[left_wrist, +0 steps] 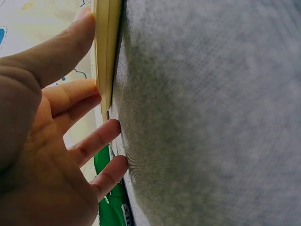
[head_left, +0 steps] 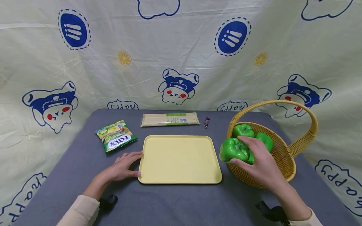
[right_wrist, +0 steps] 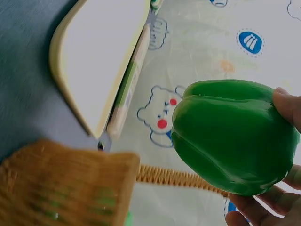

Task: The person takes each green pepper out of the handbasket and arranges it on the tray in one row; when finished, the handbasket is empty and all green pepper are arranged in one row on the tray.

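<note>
My right hand (head_left: 261,161) grips a green bell pepper (head_left: 233,150) between thumb and fingers, over the left rim of a wicker basket (head_left: 282,161). The right wrist view has this bell pepper (right_wrist: 230,136) large and held up above the basket's side. More green bell peppers (head_left: 244,130) lie inside the basket, partly covered by the hand and the held one. At the left edge of a pale yellow tray (head_left: 179,160), my left hand (head_left: 121,166) touches the side with thumb and fingertips. Its fingers (left_wrist: 96,141) are spread and fairly straight in the left wrist view.
A green FOX'S candy bag (head_left: 116,136) lies left of the tray. Behind the tray are a long flat pack (head_left: 170,119), pale with a green label, and a small purple-wrapped sweet (head_left: 206,122). The basket's tall handle (head_left: 311,125) arches up at the right.
</note>
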A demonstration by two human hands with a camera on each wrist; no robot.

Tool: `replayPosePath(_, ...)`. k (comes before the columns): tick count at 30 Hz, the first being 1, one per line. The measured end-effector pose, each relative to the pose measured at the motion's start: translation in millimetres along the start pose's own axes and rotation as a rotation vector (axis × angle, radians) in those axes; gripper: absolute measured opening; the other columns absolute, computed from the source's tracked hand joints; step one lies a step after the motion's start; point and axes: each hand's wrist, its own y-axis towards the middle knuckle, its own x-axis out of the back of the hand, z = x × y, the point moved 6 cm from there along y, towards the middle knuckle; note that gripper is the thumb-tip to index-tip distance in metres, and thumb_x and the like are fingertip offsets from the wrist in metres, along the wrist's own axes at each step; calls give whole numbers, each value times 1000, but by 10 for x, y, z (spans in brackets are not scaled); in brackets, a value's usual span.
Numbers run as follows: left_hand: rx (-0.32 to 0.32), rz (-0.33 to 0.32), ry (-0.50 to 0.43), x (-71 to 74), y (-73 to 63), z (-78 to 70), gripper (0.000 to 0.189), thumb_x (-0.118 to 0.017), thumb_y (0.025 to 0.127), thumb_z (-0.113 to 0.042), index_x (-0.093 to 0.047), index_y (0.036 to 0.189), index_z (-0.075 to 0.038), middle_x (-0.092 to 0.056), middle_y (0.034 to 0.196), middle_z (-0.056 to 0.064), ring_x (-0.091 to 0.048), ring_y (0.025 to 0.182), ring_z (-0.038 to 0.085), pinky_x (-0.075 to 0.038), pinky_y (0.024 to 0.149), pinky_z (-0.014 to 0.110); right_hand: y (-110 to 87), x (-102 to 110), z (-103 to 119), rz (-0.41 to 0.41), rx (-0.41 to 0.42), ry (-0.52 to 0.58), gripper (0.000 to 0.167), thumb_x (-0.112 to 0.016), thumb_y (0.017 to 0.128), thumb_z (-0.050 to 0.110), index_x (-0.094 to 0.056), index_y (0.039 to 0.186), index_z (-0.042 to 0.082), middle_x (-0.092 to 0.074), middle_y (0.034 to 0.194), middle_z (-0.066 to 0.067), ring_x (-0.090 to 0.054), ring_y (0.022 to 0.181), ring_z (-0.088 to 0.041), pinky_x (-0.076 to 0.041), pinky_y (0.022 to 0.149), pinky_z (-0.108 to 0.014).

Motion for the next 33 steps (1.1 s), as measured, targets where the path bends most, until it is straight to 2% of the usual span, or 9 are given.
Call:
replayPosePath(9,12,9,5,-5,-10,-2,81,-72,79,-43,-38,144,-9,-36,150,10,-37,123,32,-26,93,59,118,-263,163,39,58,30,72,-82,72,27,-50,134,10,-51,131,-13,-45,119,-28,-43,86,-48)
replayPosePath(17,28,22,7,-14,1,14,82,-72,79,-43,-36,145,-11,-35,151,10,-36,124,32,-25,94,60,199,-448,298,41,130,62,71,-83,70,26,-52,131,7,-53,128,-14,-48,117,-27,-45,87,-47)
replayPosePath(33,31,34,6,-13,20,29,82,-71,80,-43,-35,146,-11,-34,151,9,-35,126,32,-25,95,59,391,-906,554,119,157,120,68,-79,74,35,-53,131,8,-55,128,-10,-50,116,-26,-48,87,-45)
